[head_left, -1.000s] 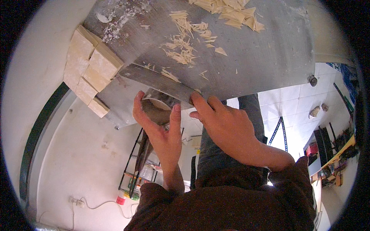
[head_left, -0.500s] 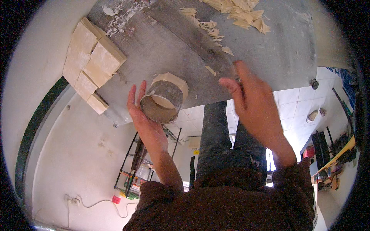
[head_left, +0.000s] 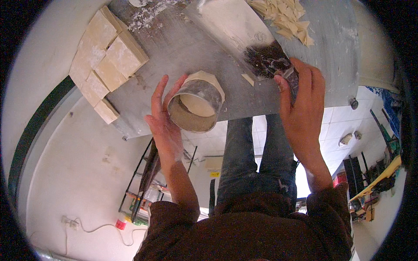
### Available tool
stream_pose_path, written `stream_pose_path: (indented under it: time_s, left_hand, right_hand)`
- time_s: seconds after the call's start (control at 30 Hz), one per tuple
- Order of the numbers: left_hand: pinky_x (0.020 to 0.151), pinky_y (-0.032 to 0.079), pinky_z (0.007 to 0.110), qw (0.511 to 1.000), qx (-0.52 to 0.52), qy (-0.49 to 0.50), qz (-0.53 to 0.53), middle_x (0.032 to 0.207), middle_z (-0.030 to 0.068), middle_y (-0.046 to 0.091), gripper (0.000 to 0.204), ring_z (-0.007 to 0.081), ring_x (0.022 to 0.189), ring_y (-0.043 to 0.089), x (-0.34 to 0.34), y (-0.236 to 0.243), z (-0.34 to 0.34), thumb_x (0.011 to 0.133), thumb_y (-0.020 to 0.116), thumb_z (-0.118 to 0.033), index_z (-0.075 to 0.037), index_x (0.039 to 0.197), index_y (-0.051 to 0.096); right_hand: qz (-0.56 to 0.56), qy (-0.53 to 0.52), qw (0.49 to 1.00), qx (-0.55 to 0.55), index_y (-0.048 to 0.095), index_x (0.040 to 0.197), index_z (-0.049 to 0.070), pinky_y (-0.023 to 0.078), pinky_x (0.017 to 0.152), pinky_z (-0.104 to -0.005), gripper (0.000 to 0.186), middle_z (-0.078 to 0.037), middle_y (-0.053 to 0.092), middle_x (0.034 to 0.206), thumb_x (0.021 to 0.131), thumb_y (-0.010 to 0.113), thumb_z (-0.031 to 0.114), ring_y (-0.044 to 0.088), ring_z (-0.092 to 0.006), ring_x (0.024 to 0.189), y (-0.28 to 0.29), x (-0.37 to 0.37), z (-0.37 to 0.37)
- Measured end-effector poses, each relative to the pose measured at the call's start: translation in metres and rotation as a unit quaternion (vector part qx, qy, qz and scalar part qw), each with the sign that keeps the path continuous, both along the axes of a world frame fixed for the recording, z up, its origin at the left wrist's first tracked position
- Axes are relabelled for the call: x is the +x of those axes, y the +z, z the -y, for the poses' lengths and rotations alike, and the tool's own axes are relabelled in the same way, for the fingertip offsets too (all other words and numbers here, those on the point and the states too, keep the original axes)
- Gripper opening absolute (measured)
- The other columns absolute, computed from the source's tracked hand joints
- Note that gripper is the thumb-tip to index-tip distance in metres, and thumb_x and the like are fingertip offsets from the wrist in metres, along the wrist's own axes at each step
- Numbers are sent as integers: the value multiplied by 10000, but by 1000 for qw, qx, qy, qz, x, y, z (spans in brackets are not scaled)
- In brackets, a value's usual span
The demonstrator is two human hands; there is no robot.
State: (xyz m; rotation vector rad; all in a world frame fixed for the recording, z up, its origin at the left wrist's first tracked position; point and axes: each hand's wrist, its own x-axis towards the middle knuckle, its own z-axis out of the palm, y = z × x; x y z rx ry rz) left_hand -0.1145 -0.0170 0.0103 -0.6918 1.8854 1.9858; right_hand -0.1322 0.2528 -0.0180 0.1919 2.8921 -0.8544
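A round metal ring [head_left: 191, 119] rests over a pale stack of dough sheets [head_left: 213, 85], whose corners jut out beyond its far side. My left hand [head_left: 167, 126] lies against the ring's left side, fingers stretched and apart, not wrapped round it. In my right hand [head_left: 302, 100] is the handle of a cleaver with a broad, shiny blade [head_left: 235, 26], dark near the handle. The blade lies flat or nearly so over the table, reaching away to the upper left. A small dough scrap [head_left: 247, 79] sits between the ring and the cleaver.
Stacked square dough sheets [head_left: 106, 61] stand at the table's left edge. A heap of dough trimmings [head_left: 283, 17] lies at the far right. Flour [head_left: 150, 15] is scattered at the back of the grey metal table [head_left: 331, 65]. A shelf rack [head_left: 143, 187] stands below left.
The cleaver's blade has turned from a dark blur to show its broad face, now covering some trimmings. The ring and my left hand appear slightly further right in view.
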Motion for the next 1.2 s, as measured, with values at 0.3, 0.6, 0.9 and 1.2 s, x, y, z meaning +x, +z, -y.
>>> stream_pose_path:
  time_s: [0.3,0.6,0.9,1.2]
  left_hand:
    - [1147,417,404,985,-156,44,63,1466,214,563,538,278,1341,548,-2,17,-26,958,655,-53,-7,1460,468]
    - [1092,457,372,965,-251,-8,80,1369,158,628,513,263,1307,574,-14,17,-37,931,703,-20,-10,1409,519]
    - [1161,425,500,977,84,174,95,1517,168,527,536,348,1408,502,12,25,-12,1103,477,-375,-60,1531,408]
    - [1004,523,391,984,-92,108,112,1324,180,560,574,255,1193,609,45,22,-44,1003,687,-146,-18,1459,364]
  right_hand:
    - [-48,238,936,-254,502,1491,125,389,1116,-527,823,-166,494,1506,754,856,225,497,-358,1374,35,10,63]
    - [-61,255,910,-321,437,1517,77,413,1121,-508,963,-178,499,1502,654,864,75,484,-389,1390,14,-3,91]
    - [53,220,912,-341,423,1500,24,384,1161,-482,986,-181,518,1460,651,906,160,479,-369,1382,53,-19,55]
    - [-118,72,984,113,441,1518,37,381,1146,-491,870,-194,514,1462,796,885,229,478,-364,1361,32,-61,-62]
